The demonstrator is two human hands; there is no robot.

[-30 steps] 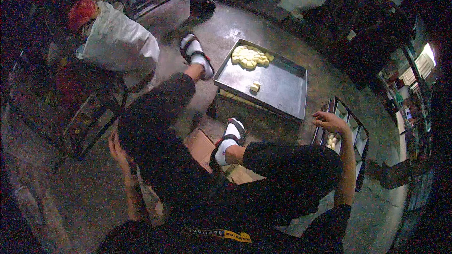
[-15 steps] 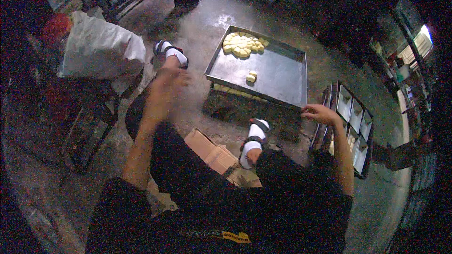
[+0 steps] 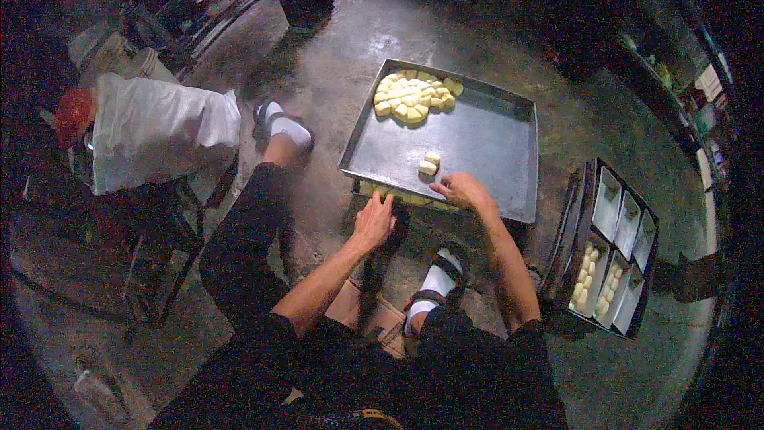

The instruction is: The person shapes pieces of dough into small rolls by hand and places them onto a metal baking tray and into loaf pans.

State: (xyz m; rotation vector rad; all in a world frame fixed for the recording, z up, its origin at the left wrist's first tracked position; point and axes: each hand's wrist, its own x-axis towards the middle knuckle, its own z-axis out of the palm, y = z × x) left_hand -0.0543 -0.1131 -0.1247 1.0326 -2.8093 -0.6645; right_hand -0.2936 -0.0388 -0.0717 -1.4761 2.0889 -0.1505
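Dough pair (image 3: 429, 164) mid-frame in tray (image 3: 485, 151); my right hand (image 3: 467, 192) just beside, fingers curled, can't tell if together; left hand (image 3: 373, 223) at tray's lower edge, fingers apart; seemingly reaching step; calls for pinch.

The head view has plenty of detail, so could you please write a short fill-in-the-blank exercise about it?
The hand nearest the loose dough pieces is the ____ one.
In the metal tray, the dough cluster lies in the far ____ corner.
In the divided rack, ____ compartments hold dough rolls.
The socks are coloured ____.

Missing words: right; left; two; white.
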